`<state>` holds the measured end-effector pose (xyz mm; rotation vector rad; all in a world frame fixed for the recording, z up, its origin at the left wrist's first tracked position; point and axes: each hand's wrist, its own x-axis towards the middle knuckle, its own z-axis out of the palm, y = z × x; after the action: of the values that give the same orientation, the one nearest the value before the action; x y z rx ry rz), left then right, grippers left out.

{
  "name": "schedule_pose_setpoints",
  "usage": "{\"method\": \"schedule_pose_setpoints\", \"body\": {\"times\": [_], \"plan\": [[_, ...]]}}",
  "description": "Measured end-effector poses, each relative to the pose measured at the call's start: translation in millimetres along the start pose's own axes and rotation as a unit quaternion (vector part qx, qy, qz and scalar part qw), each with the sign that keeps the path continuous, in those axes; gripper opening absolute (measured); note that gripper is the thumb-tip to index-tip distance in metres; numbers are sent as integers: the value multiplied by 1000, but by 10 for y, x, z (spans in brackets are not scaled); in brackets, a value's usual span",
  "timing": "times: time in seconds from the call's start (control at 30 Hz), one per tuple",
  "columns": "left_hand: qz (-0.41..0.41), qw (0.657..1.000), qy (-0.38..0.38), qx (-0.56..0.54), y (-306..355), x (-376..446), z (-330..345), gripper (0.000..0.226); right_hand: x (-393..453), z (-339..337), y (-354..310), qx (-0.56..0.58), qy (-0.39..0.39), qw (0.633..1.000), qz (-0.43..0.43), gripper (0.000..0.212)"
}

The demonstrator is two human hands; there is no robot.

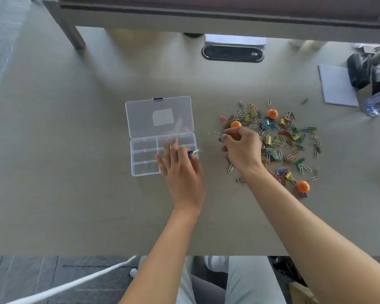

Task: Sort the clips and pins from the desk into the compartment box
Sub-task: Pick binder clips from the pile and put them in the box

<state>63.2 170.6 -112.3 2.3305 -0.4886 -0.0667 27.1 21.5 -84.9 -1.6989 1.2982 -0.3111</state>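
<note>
A clear plastic compartment box (143,154) lies open on the desk, lid folded back, its compartments looking empty. My left hand (180,170) hovers over the box's right side and pinches a small blue binder clip (192,152) between thumb and forefinger, other fingers spread. My right hand (242,148) sits at the left edge of the pile and pinches another blue binder clip (221,136) with its wire handles pointing left. The pile of coloured paper clips and binder clips (279,139) spreads to the right, with three orange round pins (272,114) among it.
A white notepad (337,85), a dark object (360,71) and a clear water bottle (378,103) stand at the far right. An oval cable grommet (232,53) sits at the back centre. A lone green clip (304,101) lies apart from the pile.
</note>
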Motion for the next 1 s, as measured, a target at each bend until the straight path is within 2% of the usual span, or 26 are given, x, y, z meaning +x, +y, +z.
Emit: {"method": "schedule_pose_setpoints", "body": {"times": [0.1, 0.23, 0.37, 0.5, 0.63, 0.77, 1.0], "plan": [[37, 999, 19, 8, -100, -60, 61, 12, 19, 41, 55, -27, 19, 999, -25, 6], [68, 997, 20, -11, -150, -164, 100, 16, -24, -6, 95, 0, 28, 999, -47, 5], [84, 994, 14, -71, -137, -280, 76, 17, -184, -119, 133, 46, 37, 996, -69, 10], [122, 979, 71, -147, -204, -362, -60, 10, -463, -152, 284, 81, 59, 989, -106, 7], [128, 972, 124, -151, -411, -437, -229, 15, -781, -64, 469, 117, 63, 981, -142, 6], [113, 970, 116, -184, -595, -496, -414, 22, -989, 3, 505, 104, 70, 981, -145, 5], [87, 968, 110, -207, -669, -348, -574, 13, -935, 143, 322, 15, 72, 987, -144, 2]]}}
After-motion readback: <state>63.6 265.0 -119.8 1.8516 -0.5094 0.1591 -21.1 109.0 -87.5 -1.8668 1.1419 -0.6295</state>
